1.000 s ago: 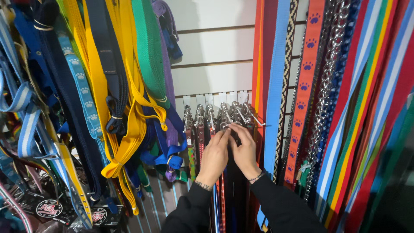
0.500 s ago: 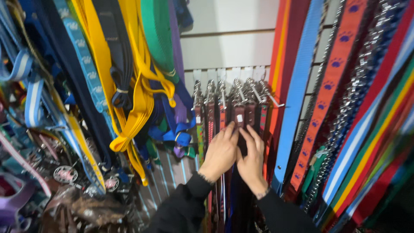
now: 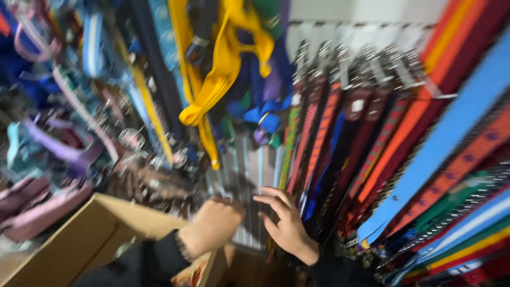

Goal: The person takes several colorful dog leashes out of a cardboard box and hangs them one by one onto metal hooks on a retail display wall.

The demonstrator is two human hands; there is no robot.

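The view is blurred by motion. My left hand [image 3: 212, 226] is low in front of the wall display, fingers curled with its back to me; anything in it is hidden. Just to its right, my right hand [image 3: 284, 223] has its fingers spread and holds nothing, its fingertips close to the lower ends of a row of narrow patterned straps [image 3: 319, 133]. These straps hang from metal clasps [image 3: 372, 58] on hooks high on the wall. Both my sleeves are dark.
An open cardboard box [image 3: 90, 234] stands at lower left, under my left arm. Yellow straps [image 3: 223, 69] hang at top centre, a wide blue strap [image 3: 451, 138] and several orange and red ones at right. Pink and purple harnesses [image 3: 37, 207] crowd the left.
Both hands have dropped from the clasps at the hooks to the straps' lower ends. The view has swung down and left, bringing the cardboard box into sight.
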